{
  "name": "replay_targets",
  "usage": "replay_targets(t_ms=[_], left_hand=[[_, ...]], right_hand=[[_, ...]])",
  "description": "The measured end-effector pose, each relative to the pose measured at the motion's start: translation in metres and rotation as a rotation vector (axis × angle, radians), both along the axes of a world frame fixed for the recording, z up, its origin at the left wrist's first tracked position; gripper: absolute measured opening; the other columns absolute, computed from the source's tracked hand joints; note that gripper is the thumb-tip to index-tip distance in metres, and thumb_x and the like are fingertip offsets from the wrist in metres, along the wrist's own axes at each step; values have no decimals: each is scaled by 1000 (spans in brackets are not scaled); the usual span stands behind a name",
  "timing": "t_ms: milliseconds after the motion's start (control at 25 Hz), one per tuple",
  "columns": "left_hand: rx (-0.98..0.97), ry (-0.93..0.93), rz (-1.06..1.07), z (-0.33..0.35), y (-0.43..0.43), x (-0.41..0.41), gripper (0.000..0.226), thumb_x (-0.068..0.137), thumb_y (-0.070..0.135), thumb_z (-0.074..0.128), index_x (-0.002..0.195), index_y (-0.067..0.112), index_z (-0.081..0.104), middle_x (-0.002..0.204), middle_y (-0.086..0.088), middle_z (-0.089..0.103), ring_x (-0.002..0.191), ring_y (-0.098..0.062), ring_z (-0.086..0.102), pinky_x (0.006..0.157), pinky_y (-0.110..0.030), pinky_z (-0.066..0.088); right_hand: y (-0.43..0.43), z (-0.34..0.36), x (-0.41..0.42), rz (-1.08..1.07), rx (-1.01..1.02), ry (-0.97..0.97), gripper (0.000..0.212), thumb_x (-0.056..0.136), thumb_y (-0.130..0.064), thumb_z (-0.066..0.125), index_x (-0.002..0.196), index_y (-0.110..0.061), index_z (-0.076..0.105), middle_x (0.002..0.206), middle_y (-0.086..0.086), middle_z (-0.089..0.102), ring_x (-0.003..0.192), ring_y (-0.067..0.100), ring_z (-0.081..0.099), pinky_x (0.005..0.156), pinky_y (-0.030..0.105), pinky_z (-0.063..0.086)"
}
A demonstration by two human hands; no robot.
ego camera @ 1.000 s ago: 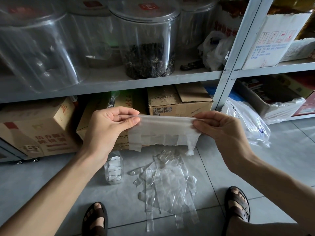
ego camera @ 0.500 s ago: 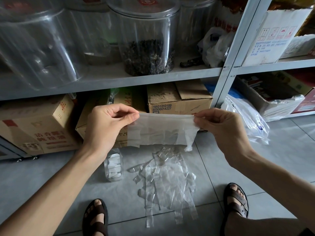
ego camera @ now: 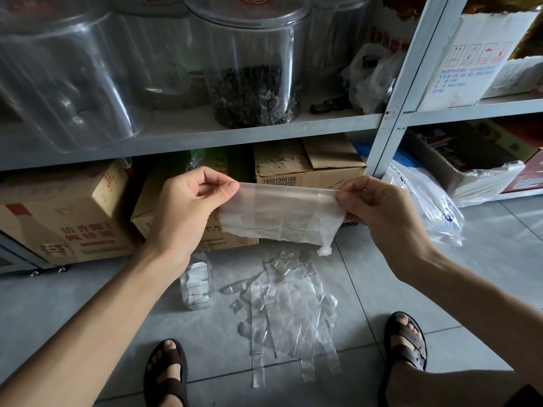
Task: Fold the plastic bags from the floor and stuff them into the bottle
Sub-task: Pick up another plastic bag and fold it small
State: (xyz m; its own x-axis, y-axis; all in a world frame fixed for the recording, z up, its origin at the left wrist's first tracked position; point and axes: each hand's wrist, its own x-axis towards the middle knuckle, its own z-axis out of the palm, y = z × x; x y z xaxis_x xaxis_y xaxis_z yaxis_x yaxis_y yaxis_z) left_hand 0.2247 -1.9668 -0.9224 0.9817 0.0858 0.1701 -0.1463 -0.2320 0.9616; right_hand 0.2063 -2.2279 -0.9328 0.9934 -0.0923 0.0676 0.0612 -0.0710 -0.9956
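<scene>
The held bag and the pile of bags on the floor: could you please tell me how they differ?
The held bag is stretched in the air, pinched at its top corners by the left hand and right hand; the pile lies on the floor. The held bag forms one flat band; the pile is loose, overlapping, handles splayed. The held bag looks milky; the pile looks clearer. Both are thin, see-through plastic.

Milky-white bag (ego camera: 282, 214); clear bags (ego camera: 289, 312) on grey tiled floor (ego camera: 470, 289); brown sandals (ego camera: 407, 342); tan boxes (ego camera: 308, 165).
</scene>
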Motion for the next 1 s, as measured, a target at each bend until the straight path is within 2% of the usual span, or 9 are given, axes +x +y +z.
replay_targets(t_ms=[120, 240, 360, 560, 640, 800, 920, 1000], left_hand=[[-10, 5, -11, -2, 1, 1, 15, 88, 18, 73, 77, 28, 73, 79, 3, 74, 81, -13, 67, 76, -32, 52], [20, 8, -37, -2, -2, 1, 14, 92, 18, 69, 80, 25, 69, 74, 12, 69, 74, -3, 63, 65, -17, 46], [14, 26, -47, 0, -4, 1, 15, 93, 18, 67, 80, 25, 68, 71, 14, 67, 71, -3, 62, 64, -18, 44], [-61, 56, -32, 0, -1, 1, 7, 88, 28, 70, 82, 25, 73, 79, 1, 69, 88, -38, 67, 83, -56, 53], [-66, 65, -38, -1, 2, 1, 10, 89, 30, 68, 85, 22, 73, 82, -1, 69, 90, -37, 67, 86, -61, 52], [-73, 124, -109, 2, 7, 2, 17, 83, 40, 73, 89, 25, 74, 89, 0, 72, 100, -31, 70, 88, -52, 53], [6, 141, -218, 6, 6, 1, 27, 74, 44, 76, 92, 23, 74, 90, 5, 76, 92, -10, 70, 82, -21, 48], [106, 127, -277, 9, 3, -2, 28, 71, 41, 75, 93, 23, 75, 89, 6, 77, 86, -7, 71, 80, -18, 49]], right_hand=[[1, 2, -1, -8, 7, 15, 15, 92, 0, 63, 83, -10, 67, 78, 9, 68, 72, 16, 63, 68, 24, 57], [1, 4, -1, -13, -23, 1, 15, 93, 2, 61, 84, -8, 67, 75, 9, 66, 68, 14, 63, 64, 22, 56], [1, 7, -1, -10, -34, -6, 15, 93, 3, 61, 84, -7, 66, 74, 8, 66, 66, 11, 63, 61, 19, 54], [0, 7, 0, 12, -1, 6, 11, 94, 1, 60, 87, -5, 67, 80, 12, 67, 71, 16, 65, 66, 24, 58], [0, 5, 1, 24, 6, 14, 11, 95, -1, 59, 88, -5, 66, 81, 16, 65, 72, 17, 64, 70, 26, 59], [1, 5, 0, 48, -8, 2, 15, 95, -2, 59, 85, -9, 66, 76, 8, 66, 70, 13, 63, 69, 24, 58], [1, 4, 0, 66, -62, -22, 18, 95, -1, 59, 83, -13, 66, 73, 4, 66, 69, 12, 61, 69, 25, 58], [1, 2, 0, 79, -103, -35, 16, 94, -2, 60, 84, -13, 66, 74, 6, 65, 70, 14, 60, 71, 29, 57]])
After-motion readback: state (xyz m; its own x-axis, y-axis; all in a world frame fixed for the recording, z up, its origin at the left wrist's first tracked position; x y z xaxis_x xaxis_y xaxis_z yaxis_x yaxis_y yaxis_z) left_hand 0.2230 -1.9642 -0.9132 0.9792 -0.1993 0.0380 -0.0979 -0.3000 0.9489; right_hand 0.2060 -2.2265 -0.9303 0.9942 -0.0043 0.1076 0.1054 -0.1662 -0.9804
